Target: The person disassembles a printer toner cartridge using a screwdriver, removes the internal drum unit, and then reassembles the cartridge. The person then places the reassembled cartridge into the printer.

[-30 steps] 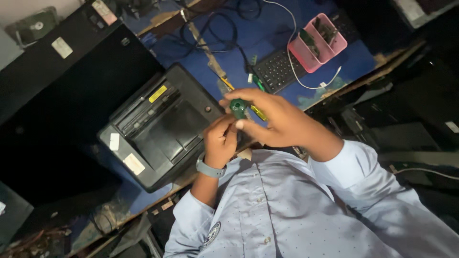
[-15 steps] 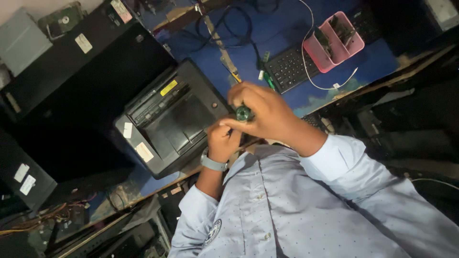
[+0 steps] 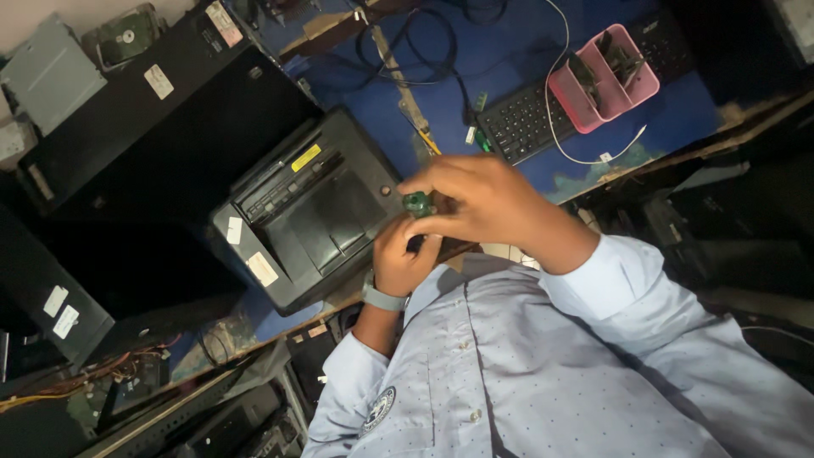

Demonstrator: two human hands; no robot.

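Note:
Close in front of my light blue shirt, both hands meet on a small green part [image 3: 417, 203]. My right hand [image 3: 487, 203] comes in from the right in a light blue sleeve and pinches the part with its fingertips. Just below it, my left hand [image 3: 401, 259], with a grey watch on the wrist, holds the part from underneath. What kind of part it is cannot be made out. The hands hover over the right edge of a black printer [image 3: 309, 216] on the blue-topped desk [image 3: 509, 59].
A black computer case [image 3: 170, 127] lies behind the printer. A black keyboard [image 3: 526, 123], a pink tray [image 3: 606, 76] with tools, a white cable [image 3: 593, 157] and black cables [image 3: 415, 59] lie on the desk. Hardware and wires sit at the lower left.
Both hands stay together on the green part. The view has shifted, so the printer and desk sit a little further right and lower in the frame.

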